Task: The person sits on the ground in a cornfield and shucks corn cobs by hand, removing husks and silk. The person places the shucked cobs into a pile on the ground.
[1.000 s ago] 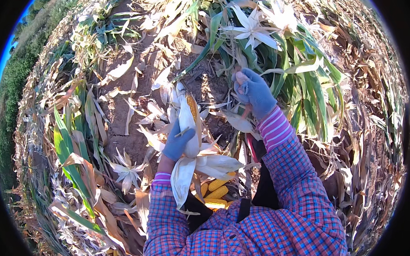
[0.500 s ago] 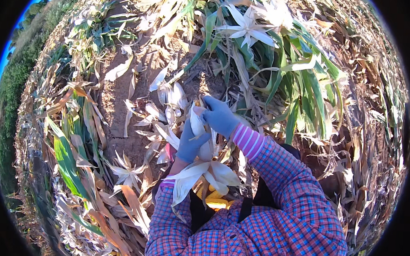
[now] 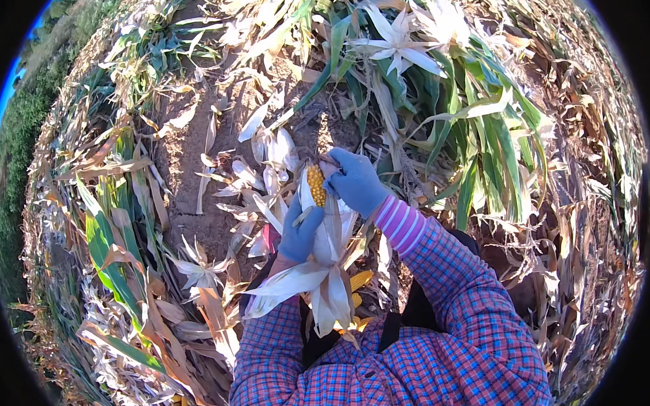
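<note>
My left hand (image 3: 300, 229), in a blue-grey glove, is closed round the side of an ear of corn (image 3: 316, 186). Yellow kernels show along its upper part, while pale husk still wraps the rest. From the far tip, my gloved right hand (image 3: 358, 181) pinches a strip of dry husk and draws it away on the right. Loose husk leaves (image 3: 329, 292) fan out at the near end, over my left wrist. Bare yellow corn ears (image 3: 360, 279) lie below, close to my body and partly covered by those leaves.
A pile of green and dry corn stalks (image 3: 477, 144) lies ahead to the right, with an opened white husk (image 3: 398, 47) on it. Another empty husk (image 3: 202, 269) is at left. Dry leaves litter the brown soil (image 3: 198, 148). Green bushes (image 3: 34, 114) edge the far left.
The husk has been pulled open at the tip, so yellow kernels now show. My right hand has shifted slightly right with the strip. The hanging husk leaves have swung lower.
</note>
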The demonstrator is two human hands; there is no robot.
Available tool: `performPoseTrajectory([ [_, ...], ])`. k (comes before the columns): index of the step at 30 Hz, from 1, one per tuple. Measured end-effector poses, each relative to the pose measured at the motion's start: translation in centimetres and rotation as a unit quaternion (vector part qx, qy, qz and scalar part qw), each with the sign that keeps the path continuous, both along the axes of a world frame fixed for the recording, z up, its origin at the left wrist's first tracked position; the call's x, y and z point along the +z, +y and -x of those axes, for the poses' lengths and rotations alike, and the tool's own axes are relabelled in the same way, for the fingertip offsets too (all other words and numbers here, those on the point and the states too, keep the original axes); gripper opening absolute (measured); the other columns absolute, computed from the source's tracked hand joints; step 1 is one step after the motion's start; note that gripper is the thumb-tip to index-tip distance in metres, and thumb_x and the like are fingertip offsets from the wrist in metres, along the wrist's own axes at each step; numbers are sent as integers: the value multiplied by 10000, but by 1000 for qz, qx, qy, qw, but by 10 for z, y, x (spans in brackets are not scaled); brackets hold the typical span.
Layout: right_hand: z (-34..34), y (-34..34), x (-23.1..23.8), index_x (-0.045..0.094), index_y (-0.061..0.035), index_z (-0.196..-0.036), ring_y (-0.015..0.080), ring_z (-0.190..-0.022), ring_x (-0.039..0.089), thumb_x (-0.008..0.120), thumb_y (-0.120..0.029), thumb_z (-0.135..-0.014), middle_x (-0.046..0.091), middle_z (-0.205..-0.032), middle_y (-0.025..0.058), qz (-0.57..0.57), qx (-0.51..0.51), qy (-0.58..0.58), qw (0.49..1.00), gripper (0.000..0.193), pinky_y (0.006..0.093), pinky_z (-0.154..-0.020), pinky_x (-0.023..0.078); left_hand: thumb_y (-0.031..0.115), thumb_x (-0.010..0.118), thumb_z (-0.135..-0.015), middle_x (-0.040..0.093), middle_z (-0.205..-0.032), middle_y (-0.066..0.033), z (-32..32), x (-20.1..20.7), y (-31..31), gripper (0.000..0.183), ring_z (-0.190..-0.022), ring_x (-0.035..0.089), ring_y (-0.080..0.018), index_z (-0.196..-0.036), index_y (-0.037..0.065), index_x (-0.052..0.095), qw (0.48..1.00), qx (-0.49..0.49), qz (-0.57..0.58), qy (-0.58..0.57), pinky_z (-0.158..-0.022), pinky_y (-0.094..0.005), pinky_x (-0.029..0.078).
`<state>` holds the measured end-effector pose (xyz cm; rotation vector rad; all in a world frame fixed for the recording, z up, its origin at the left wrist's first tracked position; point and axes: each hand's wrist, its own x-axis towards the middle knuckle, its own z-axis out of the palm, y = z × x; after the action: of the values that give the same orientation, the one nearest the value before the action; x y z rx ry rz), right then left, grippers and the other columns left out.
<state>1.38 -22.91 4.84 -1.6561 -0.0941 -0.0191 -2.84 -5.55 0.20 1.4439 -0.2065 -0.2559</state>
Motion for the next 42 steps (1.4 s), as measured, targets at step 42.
performPoseTrajectory([
  [42,3,4,-23,546,85,-1175,105,-782,613,485,19,-912,678,-969,78,-224,-39,137,964,279,250,-626,492,441,798,-735,518,-1310,-87,-9,34,12,944,-1178,503,-179,-1430,-17,353,990,-115,-33,77,-994,-328,404],
])
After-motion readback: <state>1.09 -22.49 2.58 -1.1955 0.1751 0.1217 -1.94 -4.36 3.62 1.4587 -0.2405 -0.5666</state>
